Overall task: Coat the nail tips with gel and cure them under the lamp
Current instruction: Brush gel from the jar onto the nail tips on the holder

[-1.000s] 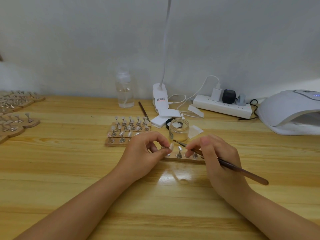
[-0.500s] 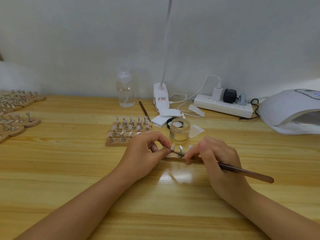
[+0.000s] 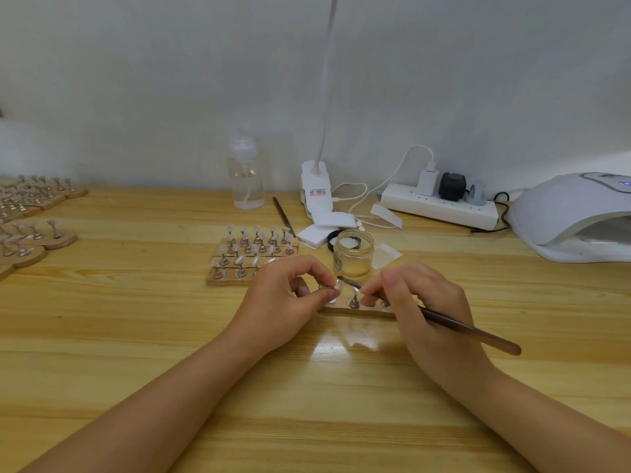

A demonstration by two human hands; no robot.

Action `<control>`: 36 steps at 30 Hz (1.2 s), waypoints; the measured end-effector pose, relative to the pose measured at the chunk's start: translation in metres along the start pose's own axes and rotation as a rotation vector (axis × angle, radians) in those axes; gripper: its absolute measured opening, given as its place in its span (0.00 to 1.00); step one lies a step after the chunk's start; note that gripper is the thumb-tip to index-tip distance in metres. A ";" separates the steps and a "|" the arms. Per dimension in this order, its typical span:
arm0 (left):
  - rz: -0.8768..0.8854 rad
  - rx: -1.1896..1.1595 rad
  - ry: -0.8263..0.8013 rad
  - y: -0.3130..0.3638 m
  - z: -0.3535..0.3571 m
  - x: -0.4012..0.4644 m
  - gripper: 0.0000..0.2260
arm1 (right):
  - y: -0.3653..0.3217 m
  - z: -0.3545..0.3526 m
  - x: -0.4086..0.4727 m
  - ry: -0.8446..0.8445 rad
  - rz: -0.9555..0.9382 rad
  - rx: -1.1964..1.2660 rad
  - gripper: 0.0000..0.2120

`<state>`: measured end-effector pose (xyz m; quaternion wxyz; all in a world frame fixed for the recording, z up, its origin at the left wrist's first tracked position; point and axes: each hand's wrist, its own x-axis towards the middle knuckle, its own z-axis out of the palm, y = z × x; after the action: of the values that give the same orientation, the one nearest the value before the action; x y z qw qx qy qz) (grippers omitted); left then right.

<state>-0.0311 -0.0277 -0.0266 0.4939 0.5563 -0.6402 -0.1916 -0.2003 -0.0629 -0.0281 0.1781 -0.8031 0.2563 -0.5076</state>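
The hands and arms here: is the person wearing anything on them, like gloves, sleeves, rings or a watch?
Nothing shows. The left hand and right hand are bare, with no gloves, rings or bracelets visible. Both forearms are uncovered down to the picture's lower edge, with no sleeve or watch. The fingernails look short and unpainted.

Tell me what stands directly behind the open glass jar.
Behind the glass jar lies its black lid, beside white pads. The jar covers part of the lid; what the lid holds is unclear.

Nail-craft workbench: curing lamp, racks of nail tips, gel jar.
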 end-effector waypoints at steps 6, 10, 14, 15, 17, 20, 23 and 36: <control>-0.018 0.003 0.000 0.001 -0.001 0.000 0.12 | 0.001 0.000 0.000 0.034 -0.043 0.010 0.17; -0.027 -0.009 -0.003 0.001 -0.001 -0.001 0.11 | 0.000 0.000 0.001 -0.009 0.027 0.023 0.16; -0.040 -0.025 -0.010 0.002 -0.001 -0.001 0.11 | -0.001 0.000 -0.001 0.026 -0.061 0.046 0.18; -0.042 -0.026 -0.010 0.002 -0.002 -0.001 0.11 | -0.001 0.000 -0.001 0.041 -0.060 0.040 0.18; -0.037 -0.016 -0.015 0.003 -0.001 -0.001 0.11 | -0.001 -0.001 0.001 0.042 -0.018 0.022 0.16; -0.024 -0.005 -0.021 0.004 -0.001 -0.001 0.11 | 0.000 0.000 0.000 -0.004 0.015 0.038 0.16; -0.028 -0.017 -0.020 0.002 -0.001 -0.002 0.12 | -0.001 0.001 -0.001 0.008 -0.067 0.031 0.18; -0.093 -0.146 0.001 0.004 -0.001 0.000 0.10 | -0.002 -0.001 -0.003 0.051 0.036 0.140 0.17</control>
<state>-0.0326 -0.0260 -0.0235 0.5243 0.5480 -0.5975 -0.2603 -0.2017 -0.0594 -0.0287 0.2362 -0.7708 0.2392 -0.5412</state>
